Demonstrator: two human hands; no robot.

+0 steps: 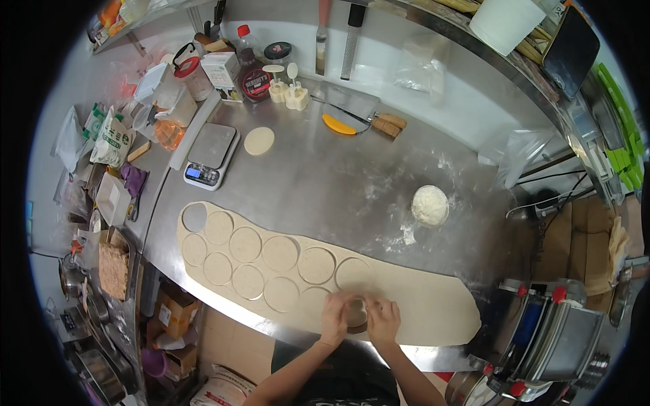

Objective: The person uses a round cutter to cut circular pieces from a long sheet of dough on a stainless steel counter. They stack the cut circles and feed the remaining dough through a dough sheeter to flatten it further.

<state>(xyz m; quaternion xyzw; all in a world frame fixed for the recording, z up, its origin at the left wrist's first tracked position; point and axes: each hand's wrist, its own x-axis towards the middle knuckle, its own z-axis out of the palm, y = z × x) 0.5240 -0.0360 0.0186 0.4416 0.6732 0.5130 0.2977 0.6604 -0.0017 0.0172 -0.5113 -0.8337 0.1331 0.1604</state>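
Observation:
A long sheet of rolled dough (431, 304) lies along the front edge of the steel table. Several round outlines are cut into its left and middle parts, most with the discs still in place. At its far left end, one round hole (194, 218) shows bare metal. My left hand (335, 315) and my right hand (384, 317) grip a round metal cutter (357, 329) from both sides, over the dough near its front edge. Fingers hide part of the cutter and a neighbouring outline. A loose dough disc (259, 141) rests farther back on the table.
A digital scale (210, 155) stands left of the disc. Back right is a bowl of flour (429, 206), with flour scattered around it. Wooden-handled tools (388, 124) and a yellow curved scraper (338, 125) lie at the back. A dough sheeter (553, 330) stands at right.

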